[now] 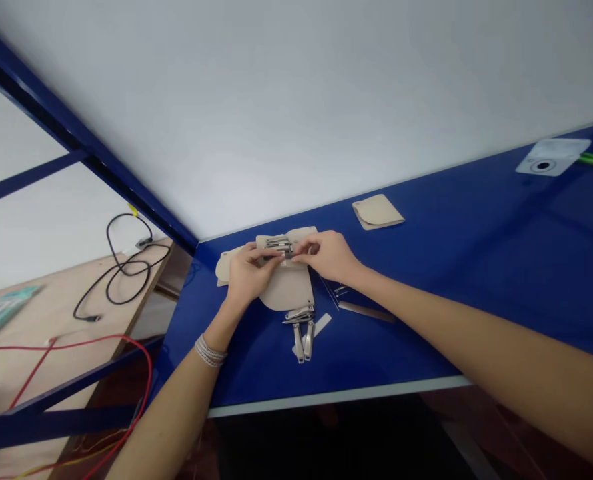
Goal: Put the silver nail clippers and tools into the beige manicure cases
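Note:
An open beige manicure case (289, 291) lies on the blue table, its lower flap toward me. Several metal grooming tools (279, 244) sit in its upper part. My left hand (249, 270) and my right hand (331, 257) meet over the middle of the case, each with thumb and forefinger pinched together. Between the fingertips is a small greyish piece, too small to name. Just below the flap are loose nail clippers (303, 341) and a whitish flat strip (322, 324). A long flat metal strip (366, 311) rests below my right forearm.
A folded beige case (379, 211) lies at the back, and another beige piece (225, 267) is left of my left hand. A white packet with a dark circle (543, 165) is far right. Left stand a blue frame (141, 193) and a wooden bench with black cable (121, 267).

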Available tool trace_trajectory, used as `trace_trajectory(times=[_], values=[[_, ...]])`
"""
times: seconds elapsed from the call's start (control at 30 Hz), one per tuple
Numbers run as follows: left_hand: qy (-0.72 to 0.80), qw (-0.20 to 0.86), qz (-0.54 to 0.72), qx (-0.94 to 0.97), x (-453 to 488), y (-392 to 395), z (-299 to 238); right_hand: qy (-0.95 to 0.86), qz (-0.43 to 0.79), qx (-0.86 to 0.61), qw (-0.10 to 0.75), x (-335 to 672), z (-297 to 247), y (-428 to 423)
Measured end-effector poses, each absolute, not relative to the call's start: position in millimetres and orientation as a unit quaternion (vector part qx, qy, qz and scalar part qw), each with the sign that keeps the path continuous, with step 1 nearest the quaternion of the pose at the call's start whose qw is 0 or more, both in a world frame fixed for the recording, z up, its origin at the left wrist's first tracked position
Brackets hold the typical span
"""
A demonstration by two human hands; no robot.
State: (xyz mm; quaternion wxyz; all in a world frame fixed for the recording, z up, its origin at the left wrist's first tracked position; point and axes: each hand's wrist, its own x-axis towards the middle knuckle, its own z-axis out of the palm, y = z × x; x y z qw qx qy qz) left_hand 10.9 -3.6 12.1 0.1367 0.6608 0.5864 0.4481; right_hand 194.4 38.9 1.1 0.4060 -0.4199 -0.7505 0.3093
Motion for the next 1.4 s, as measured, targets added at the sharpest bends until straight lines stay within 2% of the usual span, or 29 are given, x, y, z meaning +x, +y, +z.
trace_trajectory(times=[0.13,0.33,0.6,1.07,1.2,1.4], values=[[0.590,0.116,0.456,0.656,12,-5,12,-0.764,0.296,-0.409,0.403,196,2,39],[0.567,0.168,0.483,0.645,9,-5,10,-0.767,0.290,-0.390,0.419,195,3,38],[0.564,0.185,0.500,0.631,9,-4,7,-0.774,0.298,-0.363,0.425,196,3,36],[0.518,0.338,0.563,0.548,11,1,-4,-0.793,0.279,-0.367,0.399,198,2,38],[0.511,0.355,0.574,0.532,14,0,-4,-0.810,0.207,-0.339,0.431,198,8,34],[0.506,0.334,0.578,0.546,15,-1,-2,-0.819,0.210,-0.221,0.486,194,15,19]])
